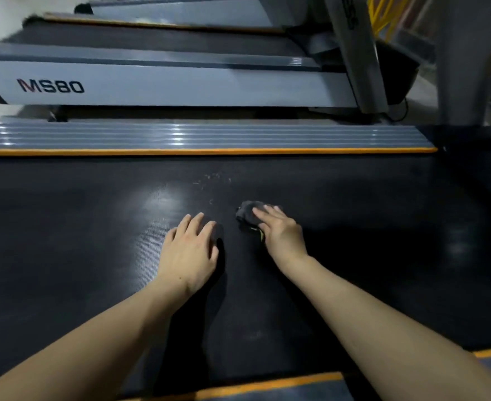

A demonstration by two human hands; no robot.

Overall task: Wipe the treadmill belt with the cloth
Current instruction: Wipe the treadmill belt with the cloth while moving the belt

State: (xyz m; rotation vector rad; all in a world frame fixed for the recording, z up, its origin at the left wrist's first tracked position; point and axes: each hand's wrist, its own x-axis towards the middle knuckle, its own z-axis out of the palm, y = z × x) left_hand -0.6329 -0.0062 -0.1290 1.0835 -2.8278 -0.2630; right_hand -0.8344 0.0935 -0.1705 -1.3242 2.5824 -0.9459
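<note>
From the head view, I look down across the treadmill belt (354,198), which runs left to right across my field, its long axis lying crosswise to my arms. The far side rail (180,136), grey with an orange edge strip, borders it on the far side, and another orange strip shows at the near edge.

My right hand (279,230) rests on the dark cloth (247,214), which lies bunched on the belt near the middle. The fingers lie fairly straight over the top of the cloth and press it down; part of the cloth sticks out ahead and to the left of the fingertips. I cannot tell whether the thumb is tucked round the cloth's near edge.

My left hand (190,248) lies flat on the bare belt just beside the cloth, to its left, fingers spread and relaxed, holding nothing. It looks to be bracing me.

The relation that matters: a patch of pale scuff marks (211,179) sits on the belt ahead of the cloth and slightly to the left, between the cloth and the far rail. So I judge the next stroke calls for pushing the right hand forward and a little left, across the belt's width. The right hand is the nearer one and already carries the cloth.

A second treadmill (166,85), marked MS80, stands beyond the rail.
</note>
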